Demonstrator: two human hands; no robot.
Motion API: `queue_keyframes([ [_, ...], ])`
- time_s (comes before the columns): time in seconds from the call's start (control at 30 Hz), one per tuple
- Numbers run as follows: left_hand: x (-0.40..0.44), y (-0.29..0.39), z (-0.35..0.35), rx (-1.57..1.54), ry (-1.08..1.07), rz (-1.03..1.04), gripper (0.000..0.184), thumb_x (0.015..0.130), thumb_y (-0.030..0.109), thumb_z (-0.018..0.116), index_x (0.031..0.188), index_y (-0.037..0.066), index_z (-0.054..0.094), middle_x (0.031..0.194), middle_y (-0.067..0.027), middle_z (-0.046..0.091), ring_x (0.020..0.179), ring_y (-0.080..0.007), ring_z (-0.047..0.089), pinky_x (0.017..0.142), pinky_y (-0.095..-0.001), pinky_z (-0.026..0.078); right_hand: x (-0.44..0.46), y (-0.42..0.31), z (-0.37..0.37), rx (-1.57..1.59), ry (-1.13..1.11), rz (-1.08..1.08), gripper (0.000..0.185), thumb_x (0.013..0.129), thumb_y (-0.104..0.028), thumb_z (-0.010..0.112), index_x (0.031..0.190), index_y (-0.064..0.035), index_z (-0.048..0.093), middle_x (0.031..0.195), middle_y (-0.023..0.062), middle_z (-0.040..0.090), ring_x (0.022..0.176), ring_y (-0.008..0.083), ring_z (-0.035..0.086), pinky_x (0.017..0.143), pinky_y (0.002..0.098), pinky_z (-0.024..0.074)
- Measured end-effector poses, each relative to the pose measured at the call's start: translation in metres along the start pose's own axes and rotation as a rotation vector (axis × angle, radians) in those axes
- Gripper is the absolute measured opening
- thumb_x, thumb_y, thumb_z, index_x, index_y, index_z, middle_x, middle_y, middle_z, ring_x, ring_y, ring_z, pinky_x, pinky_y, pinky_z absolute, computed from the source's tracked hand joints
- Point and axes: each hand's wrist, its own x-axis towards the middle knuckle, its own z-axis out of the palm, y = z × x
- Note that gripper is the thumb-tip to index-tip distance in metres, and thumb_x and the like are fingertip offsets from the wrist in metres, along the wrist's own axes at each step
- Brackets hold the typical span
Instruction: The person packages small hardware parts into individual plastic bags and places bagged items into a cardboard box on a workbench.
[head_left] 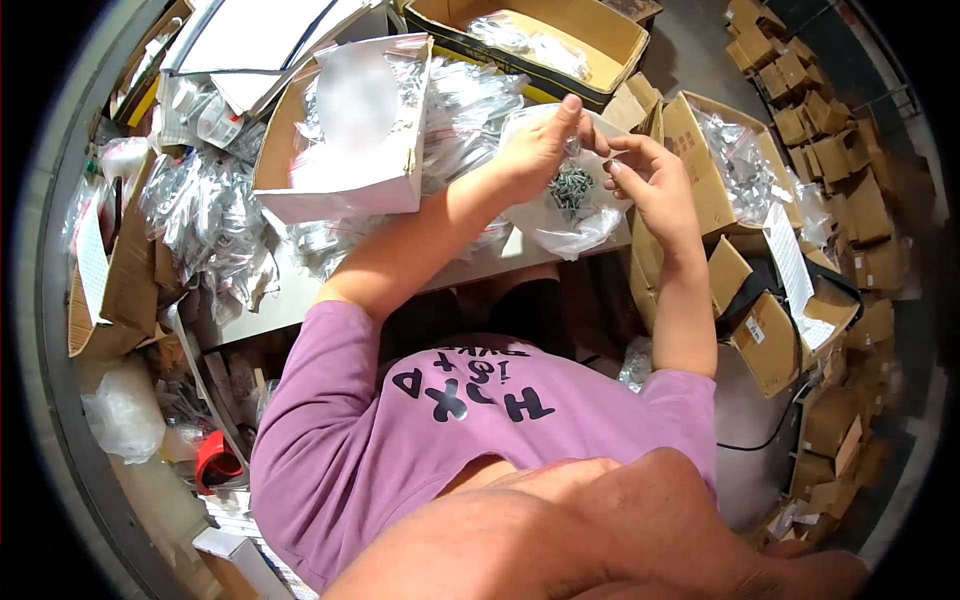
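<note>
A clear plastic bag (538, 222) stands spread at the table edge, with many small grey-green screws (572, 190) heaped inside. Over its upper left side is my left hand (540, 150), its fingers curled and its thumb raised; the palm faces away, so what it holds is hidden. To the right of the screws, my right hand (652, 183) has its thumb and forefinger pinched close to the left fingertips. Something small and dark shows at that pinch, too small to name. The two hands nearly meet above the bag.
A white box (345, 190) and piles of clear zip bags (215, 225) cover the table to the left. Behind lies a long cardboard tray (600, 45). Open cartons (700, 190) crowd the right side, and stacked cardboard (840, 170) lines the floor beyond.
</note>
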Motion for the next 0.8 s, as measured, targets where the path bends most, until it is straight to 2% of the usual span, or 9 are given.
queue_keyframes([
  [0.13,0.005,-0.006,-0.006,-0.246,-0.097,-0.017,0.056,0.09,0.065,0.033,0.079,0.013,0.049,0.091,-0.0063,0.059,0.089,-0.0188,0.054,0.078,-0.0314,0.042,-0.004,0.005,-0.002,0.011,0.017,-0.035,0.021,0.083,-0.003,0.06,0.104,0.0021,0.061,0.084,0.0069,0.065,0.073,0.0101,0.063,0.064,0.022,0.0497],
  [0.23,0.003,-0.003,-0.007,-0.418,-0.086,-0.129,0.057,0.088,0.068,0.034,0.079,0.013,0.05,0.095,-0.005,0.059,0.091,-0.0186,0.054,0.08,-0.0325,0.043,-0.003,0.012,-0.001,0.034,-0.006,-0.08,0.022,0.081,-0.004,0.062,0.103,0.0026,0.061,0.083,0.0071,0.065,0.072,0.0107,0.062,0.065,0.0229,0.0501],
  [0.27,0.003,-0.004,-0.01,-0.477,-0.078,-0.159,0.06,0.087,0.068,0.035,0.078,0.012,0.053,0.097,-0.0074,0.06,0.092,-0.0214,0.055,0.084,-0.038,0.044,-0.004,0.012,0.001,0.029,-0.002,-0.094,0.023,0.081,-0.004,0.063,0.103,0.0029,0.061,0.083,0.0073,0.065,0.072,0.011,0.062,0.065,0.0233,0.0503],
  [0.47,-0.005,-0.009,-0.017,-0.658,-0.151,-0.259,0.056,0.084,0.068,0.044,0.086,0.013,0.054,0.1,-0.0053,0.057,0.088,-0.0155,0.054,0.085,-0.0344,0.047,-0.005,0.013,0.005,-0.011,0.015,-0.135,0.026,0.08,-0.004,0.064,0.103,0.0044,0.06,0.084,0.0088,0.064,0.074,0.0122,0.061,0.069,0.0253,0.0514],
  [0.57,-0.01,-0.017,-0.022,-0.709,-0.199,-0.263,0.043,0.087,0.056,0.054,0.092,0.013,0.055,0.101,-0.006,0.056,0.087,-0.0151,0.055,0.083,-0.033,0.047,-0.009,0.006,0.005,-0.018,0.032,-0.127,0.025,0.08,-0.004,0.063,0.104,0.0042,0.059,0.085,0.0088,0.064,0.076,0.012,0.061,0.07,0.0252,0.0514],
  [0.67,-0.012,-0.016,-0.024,-0.792,-0.299,-0.257,0.016,0.082,0.017,0.053,0.096,0.01,0.052,0.105,-0.0084,0.053,0.09,-0.016,0.054,0.087,-0.0325,0.045,-0.011,0.0,0.004,0.035,0.026,-0.101,0.026,0.081,-0.003,0.063,0.105,0.0039,0.058,0.087,0.008,0.063,0.077,0.0118,0.06,0.07,0.0248,0.0512],
  [0.7,-0.012,-0.014,-0.025,-0.818,-0.331,-0.251,0.017,0.081,0.005,0.053,0.097,0.009,0.051,0.107,-0.0092,0.053,0.091,-0.0163,0.054,0.088,-0.0324,0.044,-0.011,-0.003,0.002,0.063,0.024,-0.09,0.026,0.081,-0.003,0.062,0.106,0.0038,0.058,0.087,0.0076,0.062,0.077,0.0117,0.06,0.07,0.0246,0.051],
  [0.73,-0.013,-0.012,-0.026,-0.872,-0.33,-0.282,0.031,0.07,-0.005,0.047,0.098,0.007,0.049,0.107,-0.0105,0.052,0.092,-0.0176,0.053,0.09,-0.0331,0.043,-0.012,-0.006,0.0,0.092,0.021,-0.079,0.026,0.081,-0.003,0.062,0.106,0.0038,0.057,0.087,0.0072,0.061,0.077,0.0116,0.06,0.07,0.0244,0.0509],
  [0.8,-0.015,-0.009,-0.026,-0.83,-0.283,-0.281,0.035,0.067,-0.006,0.047,0.099,0.007,0.048,0.105,-0.0106,0.052,0.092,-0.0183,0.053,0.09,-0.0338,0.043,-0.012,-0.01,-0.003,0.074,0.029,-0.063,0.026,0.082,-0.003,0.062,0.106,0.0036,0.057,0.088,0.0068,0.061,0.077,0.0116,0.059,0.071,0.0242,0.0507],
])
